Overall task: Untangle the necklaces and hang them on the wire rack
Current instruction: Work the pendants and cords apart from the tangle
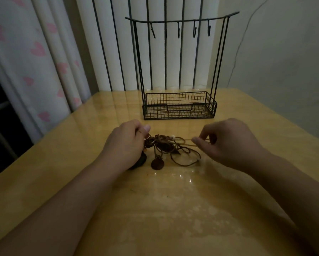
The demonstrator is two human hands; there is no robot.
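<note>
Soft, light necklaces (166,146) knotted mid-frame.
Clump pinched by left hand (126,143), one cord pinched by right hand (228,141); best gripped near knots.

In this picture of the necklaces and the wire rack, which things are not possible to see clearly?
- Head view: how many necklaces there are; the cords knot into one dark tangle.
- Head view: the dark pendant under the left hand; the wrist covers most of it.
- Head view: what the left fingers pinch; the hand hides it.
- Head view: the right hand pinches a cord, but its far end is lost in the tangle.
</note>
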